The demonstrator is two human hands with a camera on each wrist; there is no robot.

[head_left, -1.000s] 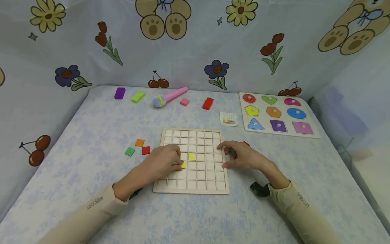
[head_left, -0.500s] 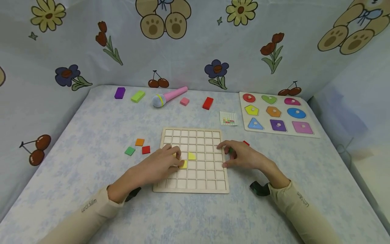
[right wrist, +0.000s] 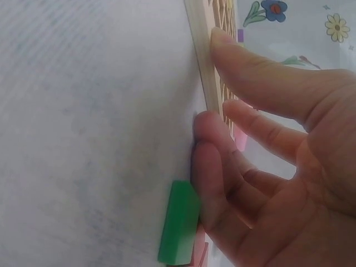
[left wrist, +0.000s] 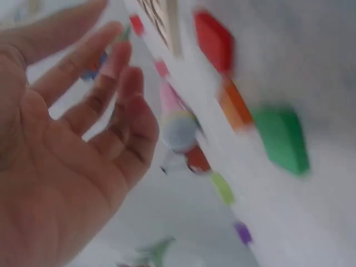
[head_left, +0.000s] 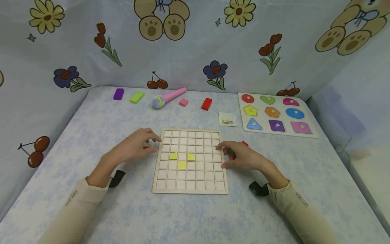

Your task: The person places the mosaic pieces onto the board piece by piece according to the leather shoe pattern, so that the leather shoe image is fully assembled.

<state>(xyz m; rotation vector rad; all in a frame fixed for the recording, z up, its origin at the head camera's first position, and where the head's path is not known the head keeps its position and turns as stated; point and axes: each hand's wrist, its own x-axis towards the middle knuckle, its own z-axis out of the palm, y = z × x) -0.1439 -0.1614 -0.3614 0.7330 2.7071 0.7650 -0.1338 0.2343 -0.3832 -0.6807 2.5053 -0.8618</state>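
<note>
A wooden grid board (head_left: 189, 183) lies in the middle of the table with three yellow tiles (head_left: 181, 164) set in its cells. My left hand (head_left: 143, 142) hovers just left of the board, fingers straight and holding nothing (left wrist: 119, 83). It is over the loose red tile (left wrist: 214, 39), orange tile (left wrist: 235, 105) and green tile (left wrist: 281, 139); the left wrist view is blurred. My right hand (head_left: 226, 154) rests at the board's right edge, thumb (right wrist: 250, 67) on the rim. A green tile (right wrist: 179, 228) lies by its curled fingers, and a red tile (head_left: 245, 143) lies behind it.
A shape puzzle board (head_left: 243, 117) sits at the back right, with a small pattern card (head_left: 227, 119) beside it. Along the back lie a purple block (head_left: 118, 94), green block (head_left: 136, 97), pink toy microphone (head_left: 169, 97), pink block (head_left: 183, 102) and red block (head_left: 207, 103). Printed cloth walls surround the table.
My left hand has left the board and moved left and back over the loose tiles, uncovering the yellow tiles in the cells. The right hand has stayed put.
</note>
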